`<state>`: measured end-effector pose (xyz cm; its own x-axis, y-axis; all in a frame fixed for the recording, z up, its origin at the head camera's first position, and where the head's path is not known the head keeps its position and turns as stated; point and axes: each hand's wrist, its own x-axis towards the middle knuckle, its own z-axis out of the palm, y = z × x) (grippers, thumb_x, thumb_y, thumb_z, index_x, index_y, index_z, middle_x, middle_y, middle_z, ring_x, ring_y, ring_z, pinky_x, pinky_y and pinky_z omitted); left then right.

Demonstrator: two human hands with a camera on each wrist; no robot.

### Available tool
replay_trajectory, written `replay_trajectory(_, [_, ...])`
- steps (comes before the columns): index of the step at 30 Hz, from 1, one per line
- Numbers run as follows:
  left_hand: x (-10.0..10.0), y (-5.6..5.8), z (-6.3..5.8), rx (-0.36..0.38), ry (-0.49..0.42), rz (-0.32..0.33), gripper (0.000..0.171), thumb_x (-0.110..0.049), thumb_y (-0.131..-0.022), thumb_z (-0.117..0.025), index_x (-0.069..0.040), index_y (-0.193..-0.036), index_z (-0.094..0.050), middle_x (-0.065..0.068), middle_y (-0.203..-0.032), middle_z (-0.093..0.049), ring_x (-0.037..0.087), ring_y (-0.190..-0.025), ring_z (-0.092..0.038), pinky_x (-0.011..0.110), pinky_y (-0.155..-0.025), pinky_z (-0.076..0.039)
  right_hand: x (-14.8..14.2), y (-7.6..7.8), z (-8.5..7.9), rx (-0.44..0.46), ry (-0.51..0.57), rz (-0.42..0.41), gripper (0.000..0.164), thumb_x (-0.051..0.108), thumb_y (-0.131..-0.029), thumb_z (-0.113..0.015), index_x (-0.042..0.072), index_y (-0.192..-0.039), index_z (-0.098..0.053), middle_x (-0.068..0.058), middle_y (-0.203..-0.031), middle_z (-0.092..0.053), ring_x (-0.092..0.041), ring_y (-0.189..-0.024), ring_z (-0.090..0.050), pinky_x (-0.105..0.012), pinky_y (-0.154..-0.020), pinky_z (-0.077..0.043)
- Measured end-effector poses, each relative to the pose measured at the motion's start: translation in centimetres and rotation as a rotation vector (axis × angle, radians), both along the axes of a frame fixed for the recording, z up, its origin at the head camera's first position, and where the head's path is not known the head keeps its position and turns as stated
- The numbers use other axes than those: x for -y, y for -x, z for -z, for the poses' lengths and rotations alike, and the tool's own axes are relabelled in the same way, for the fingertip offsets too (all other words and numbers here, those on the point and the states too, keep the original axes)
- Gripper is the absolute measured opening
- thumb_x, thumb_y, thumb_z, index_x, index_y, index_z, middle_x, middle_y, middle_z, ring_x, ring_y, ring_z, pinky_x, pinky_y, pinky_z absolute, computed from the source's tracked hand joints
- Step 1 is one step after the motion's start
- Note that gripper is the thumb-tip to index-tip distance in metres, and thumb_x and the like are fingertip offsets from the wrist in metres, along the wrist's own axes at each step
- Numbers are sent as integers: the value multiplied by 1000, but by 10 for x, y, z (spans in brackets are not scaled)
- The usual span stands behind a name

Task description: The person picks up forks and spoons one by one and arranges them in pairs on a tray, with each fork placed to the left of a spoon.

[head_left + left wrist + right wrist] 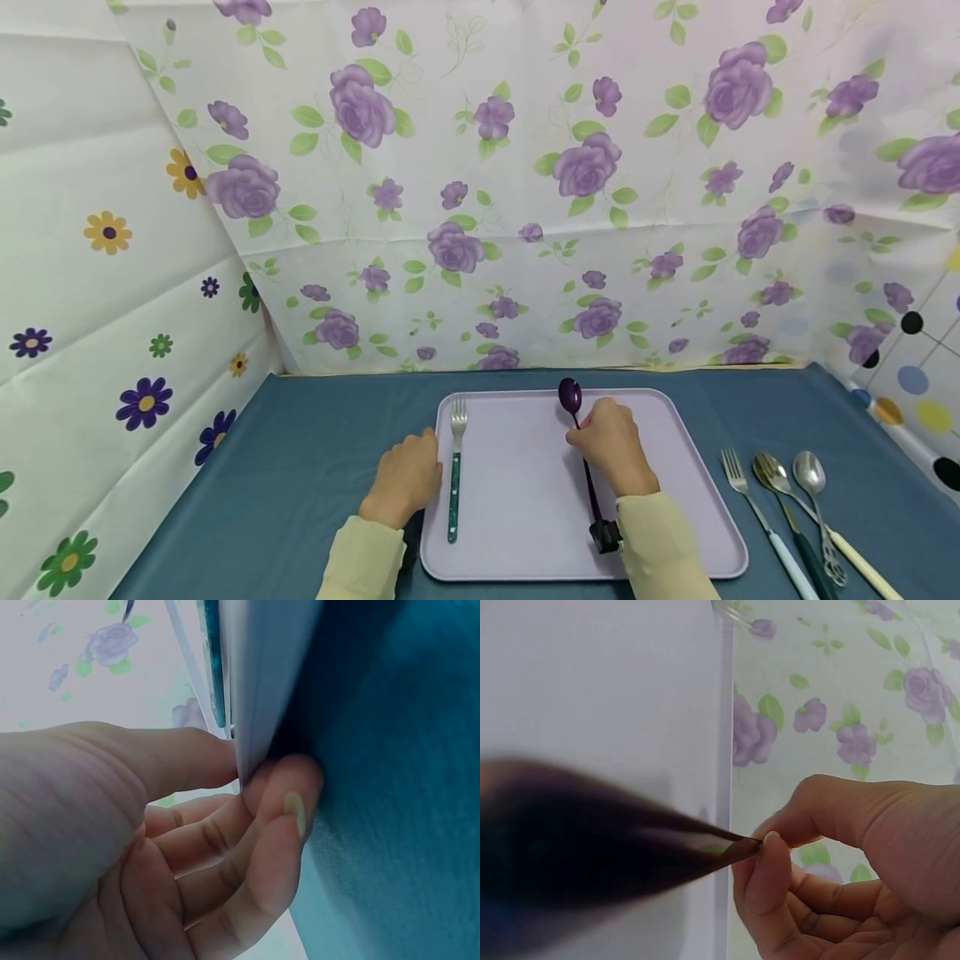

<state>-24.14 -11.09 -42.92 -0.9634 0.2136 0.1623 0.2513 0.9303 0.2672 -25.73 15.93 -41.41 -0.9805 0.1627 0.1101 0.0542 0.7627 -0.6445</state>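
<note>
My left hand point(405, 479) grips the left rim of a pale lilac tray point(525, 500). In the left wrist view its thumb presses the tray wall point(262, 675) on one side while the fingers curl round the other. Above the tray's right half, my right hand point(613, 446) pinches a dark purple spoon point(570, 395) by its thin handle, bowl pointing away from me. The spoon's handle end looms blurred and dark point(592, 840) in the right wrist view, thumb and forefinger meeting on it. A fork point(454, 483) with a green handle lies along the tray's left side, tines away.
Right of the tray, on the blue cloth point(337, 433), lie a fork with a pale blue handle point(789, 557), a green-handled gold spoon point(806, 550), a cream-handled fork point(855, 557) and a silver spoon point(810, 472). A flowered sheet point(525, 275) hangs behind.
</note>
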Motion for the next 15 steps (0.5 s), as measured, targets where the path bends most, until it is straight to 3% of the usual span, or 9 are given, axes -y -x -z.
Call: replay_trajectory(15, [4,2,-2,40,7,8,21,-10,-85,-70,4,-96,-61,14,-78,-63,21,-62,-58,41,-56,-51,23,3,4,1,21,-19,21,7,-68,-73,6,-54,-58,-3,-53,-54,-16,-49,-49,-27,-43,-38])
